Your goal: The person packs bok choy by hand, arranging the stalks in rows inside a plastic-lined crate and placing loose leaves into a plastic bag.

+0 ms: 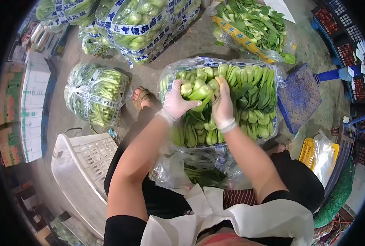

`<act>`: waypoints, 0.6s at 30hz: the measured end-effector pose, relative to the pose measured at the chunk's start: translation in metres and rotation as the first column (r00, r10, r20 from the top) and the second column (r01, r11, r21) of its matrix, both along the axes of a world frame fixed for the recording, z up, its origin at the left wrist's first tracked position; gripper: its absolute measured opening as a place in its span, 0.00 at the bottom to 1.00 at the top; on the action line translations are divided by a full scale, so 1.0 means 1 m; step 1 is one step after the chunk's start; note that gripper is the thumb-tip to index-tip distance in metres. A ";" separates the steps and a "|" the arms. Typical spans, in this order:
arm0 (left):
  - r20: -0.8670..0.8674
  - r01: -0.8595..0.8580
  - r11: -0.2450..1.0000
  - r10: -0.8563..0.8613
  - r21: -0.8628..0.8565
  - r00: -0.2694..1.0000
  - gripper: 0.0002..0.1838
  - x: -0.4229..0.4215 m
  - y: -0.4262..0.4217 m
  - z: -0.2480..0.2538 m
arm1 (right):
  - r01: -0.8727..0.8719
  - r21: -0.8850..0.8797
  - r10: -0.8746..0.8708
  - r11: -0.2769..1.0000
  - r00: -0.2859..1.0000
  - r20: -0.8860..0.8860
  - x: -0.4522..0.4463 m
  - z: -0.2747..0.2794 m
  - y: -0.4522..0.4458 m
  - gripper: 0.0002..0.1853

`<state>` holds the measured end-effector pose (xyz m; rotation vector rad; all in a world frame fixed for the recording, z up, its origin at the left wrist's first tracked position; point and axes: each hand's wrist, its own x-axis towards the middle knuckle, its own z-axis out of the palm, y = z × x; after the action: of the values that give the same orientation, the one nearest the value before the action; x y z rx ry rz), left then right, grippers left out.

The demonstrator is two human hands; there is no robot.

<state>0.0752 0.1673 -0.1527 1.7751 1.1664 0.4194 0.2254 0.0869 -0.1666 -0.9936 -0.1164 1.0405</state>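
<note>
The left hand (pixel 178 101) and the right hand (pixel 223 104), both in thin pale gloves, face each other with a bunch of bok choy (pixel 202 92) between them. The left fingers curve around its left side and the thumb lies across its near side, so they look clamped on it. The right fingers stand along its other side and touch it — but whether they are closed on it, I cannot tell.

Under the fingers and to their right, other bok choy (pixel 254 96) lies in close rows inside clear plastic film (pixel 169 67). Further to the right of the fingers is a blue metal plate (pixel 300 98); to their left and nearer to the body stands a white basket (pixel 93 160).

The heads seem loose and smooth, so one could slip down between the hands if the two sides press unequally. A hard thumb could bruise or crack a stalk. Leaves which are caught under the neighbours could tear, or pull these out of their row — a quick lift would cause it.
</note>
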 end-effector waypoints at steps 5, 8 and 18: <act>0.135 0.128 0.990 -0.119 -0.053 0.984 0.41 -0.006 -0.002 0.006 | -0.145 0.057 0.149 0.988 0.985 -0.085 -0.010 -0.011 -0.011 0.30; 0.188 0.126 0.988 -0.108 -0.089 0.976 0.40 -0.008 -0.004 0.009 | -0.242 0.047 0.241 0.969 0.970 0.022 -0.005 -0.018 -0.006 0.33; 0.277 0.160 0.904 -0.284 0.398 0.918 0.35 -0.001 -0.028 0.073 | -0.221 0.384 0.102 0.897 0.947 0.305 -0.006 0.052 -0.015 0.31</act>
<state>0.0739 0.1397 -0.0795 2.0359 0.6631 0.8033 0.2191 0.0719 -0.1147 -0.7404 -0.6394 0.9688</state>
